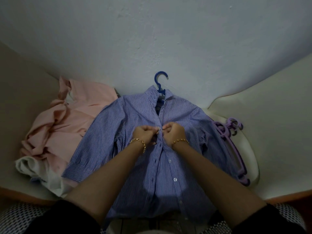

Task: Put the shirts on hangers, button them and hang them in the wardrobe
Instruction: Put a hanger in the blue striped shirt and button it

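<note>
Blue-and-white striped cotton shirt [143, 149] lies flat, front up, on the pale surface [278, 132] before me, collar pointing away, with the hook of a blue plastic hanger [160, 81] poking out beyond the collar. My left hand [146, 134] and my right hand [173, 131] sit curled close together at the shirt's front opening, roughly chest height. The fingertips of each hand pinch an edge of the placket, and a small clear button [158, 128] shows right between them; I cannot tell whether it is through its hole. Nearer me than the fingers, more clear buttons [175, 179] run down the right edge, still undone, and the two fronts gape slightly. A gold chain bracelet [138, 143] circles each wrist. Left of my fingers, touching the shirt's sleeve, lies a crumpled pink garment [67, 122] over a white one [33, 168]. Right of them, a stack of lilac plastic hangers [234, 149] rests beside the other sleeve.
</note>
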